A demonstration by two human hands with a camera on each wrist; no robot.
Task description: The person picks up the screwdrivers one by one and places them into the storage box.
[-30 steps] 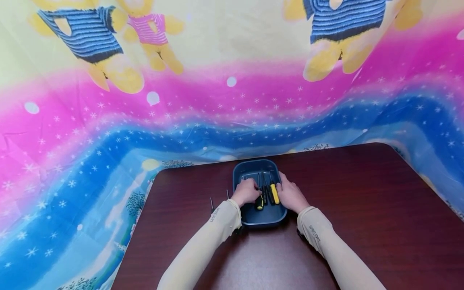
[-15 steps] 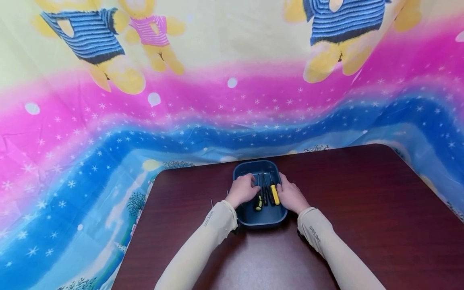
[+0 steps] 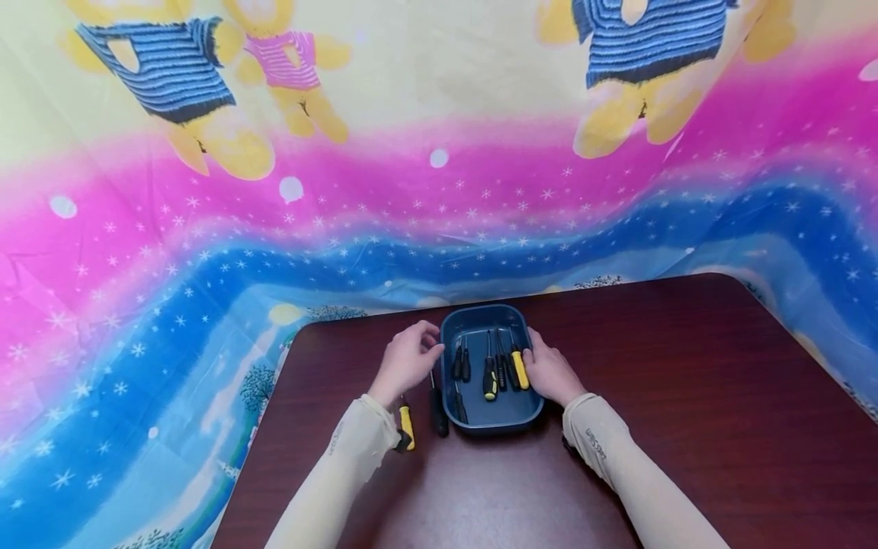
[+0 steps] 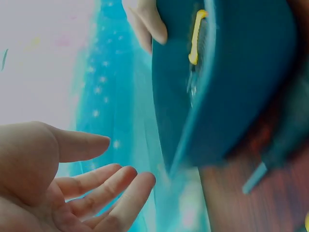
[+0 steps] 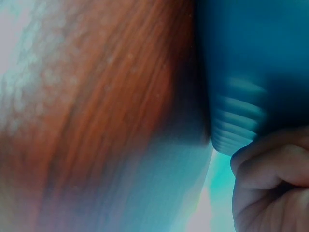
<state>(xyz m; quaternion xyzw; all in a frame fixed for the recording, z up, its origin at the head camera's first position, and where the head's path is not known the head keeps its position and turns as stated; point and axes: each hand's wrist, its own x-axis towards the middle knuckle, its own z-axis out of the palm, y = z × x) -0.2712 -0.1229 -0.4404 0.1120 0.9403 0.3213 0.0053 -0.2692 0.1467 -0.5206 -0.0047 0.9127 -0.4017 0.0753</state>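
Note:
A dark blue plastic box (image 3: 504,413) stands on the table with several screwdrivers inside. Among them are a yellow-handled screwdriver (image 3: 520,369), a black-and-yellow screwdriver (image 3: 490,383) and small black ones. Just outside the box's left wall is my left hand (image 3: 406,362). In the left wrist view that hand (image 4: 91,188) holds nothing, its fingers loosely extended and apart from the box. My right hand (image 3: 552,372) grips the box's right rim, thumb at the inner side, curled fingers against the outer wall. Below my left hand lie a black screwdriver (image 3: 438,412) and a yellow-and-black screwdriver (image 3: 407,428).
The brown wooden table (image 3: 686,396) extends on both sides of the box. Behind its far edge hangs a patterned cloth (image 3: 439,206) with bears and snowflakes. My left sleeve partly covers the yellow-and-black screwdriver.
My left hand has moved left out of the box to beyond its left wall, uncovering small black screwdrivers inside and the two on the table. The right hand has stayed on the rim.

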